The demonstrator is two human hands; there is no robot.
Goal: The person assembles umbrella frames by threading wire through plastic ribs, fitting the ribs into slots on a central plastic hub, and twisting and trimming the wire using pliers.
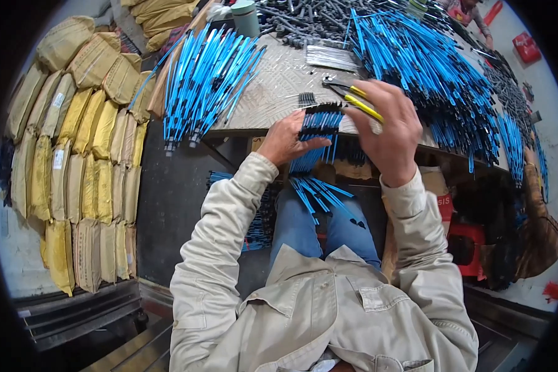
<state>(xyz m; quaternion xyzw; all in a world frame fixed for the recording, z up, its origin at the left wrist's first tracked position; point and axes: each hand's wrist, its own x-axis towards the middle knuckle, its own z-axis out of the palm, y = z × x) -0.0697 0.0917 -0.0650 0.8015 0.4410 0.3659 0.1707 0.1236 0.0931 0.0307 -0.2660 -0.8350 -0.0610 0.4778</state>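
Big heaps of thin blue rods [428,68] crowd the metal table [273,93], beside a green cup [247,17] and stacked yellow sacks [87,155]. The left hand [285,139] presses a flat bundle of blue rods [319,127] at the table edge, fingers together; the right hand [387,127] is closed around yellow-handled pliers [353,96]

Workshop corner with a patterned metal worktable [273,87] and stacked sacks

Beyond the fingertips the table stretches away; far left of the fingers, yellow and tan sacks [87,167] stand piled against a pale wall [12,260]; below them, dark floor [167,211]; right of the fingers, a red stool [468,245]; even, soft light.
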